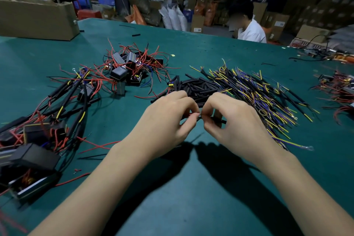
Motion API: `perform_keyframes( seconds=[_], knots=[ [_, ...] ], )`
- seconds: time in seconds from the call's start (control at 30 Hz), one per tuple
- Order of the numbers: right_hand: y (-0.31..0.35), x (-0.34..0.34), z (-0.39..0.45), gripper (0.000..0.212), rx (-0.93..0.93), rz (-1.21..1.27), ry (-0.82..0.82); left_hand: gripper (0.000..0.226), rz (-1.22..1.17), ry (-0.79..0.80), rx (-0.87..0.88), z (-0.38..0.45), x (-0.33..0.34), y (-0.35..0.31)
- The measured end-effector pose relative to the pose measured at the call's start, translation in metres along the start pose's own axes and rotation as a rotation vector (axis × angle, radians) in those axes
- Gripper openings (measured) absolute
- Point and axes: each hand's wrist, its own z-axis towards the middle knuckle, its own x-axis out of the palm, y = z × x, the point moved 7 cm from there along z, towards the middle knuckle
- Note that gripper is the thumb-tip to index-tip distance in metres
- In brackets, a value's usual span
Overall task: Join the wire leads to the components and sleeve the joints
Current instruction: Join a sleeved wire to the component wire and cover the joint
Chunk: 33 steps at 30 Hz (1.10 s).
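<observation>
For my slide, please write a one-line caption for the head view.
Both hands, left and right, pinch thin wire ends together above the green table, before a pile of black sleeves.

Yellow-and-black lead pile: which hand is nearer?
Right. The right hand sits at the near-left edge of the yellow-and-black lead pile, almost touching it. The left hand is farther left, with the right hand between it and the pile.
</observation>
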Motion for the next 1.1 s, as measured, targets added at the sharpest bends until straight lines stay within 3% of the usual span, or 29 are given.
perform_keyframes(
  seconds=[0.17, 0.3, 0.4, 0.5, 0.63, 0.77, 0.9, 1.1],
  knots=[
    [0.024, -0.006, -0.001, 0.017, -0.307, -0.370, -0.119, 0.017, -0.387, 0.117, -0.267, 0.000, 0.016, 0.018],
    [0.017, -0.006, -0.001, 0.012, -0.252, -0.244, -0.141, 0.022, -0.731, 0.233, -0.538, -0.005, 0.024, 0.033],
    [-0.002, -0.002, -0.001, 0.004, -0.048, 0.090, -0.049, 0.015, -0.545, 0.127, -0.355, 0.001, 0.015, 0.027],
    [-0.013, 0.002, 0.000, 0.006, 0.071, 0.207, 0.002, 0.010, -0.060, 0.004, -0.008, 0.001, 0.002, 0.007],
    [-0.014, 0.002, 0.001, 0.014, 0.131, 0.354, 0.027, 0.011, 0.175, -0.042, 0.200, 0.002, -0.005, -0.005],
    [-0.014, -0.001, 0.001, 0.017, 0.141, 0.427, 0.053, 0.009, 0.142, -0.073, 0.305, 0.000, -0.005, -0.013],
    [-0.018, 0.005, -0.001, 0.012, 0.157, 0.326, 0.094, 0.012, 0.083, -0.083, 0.288, 0.000, -0.004, -0.012],
    [-0.019, 0.003, -0.001, 0.024, 0.193, 0.438, 0.079, 0.007, 0.005, -0.024, 0.272, 0.000, -0.001, -0.007]
  ],
)
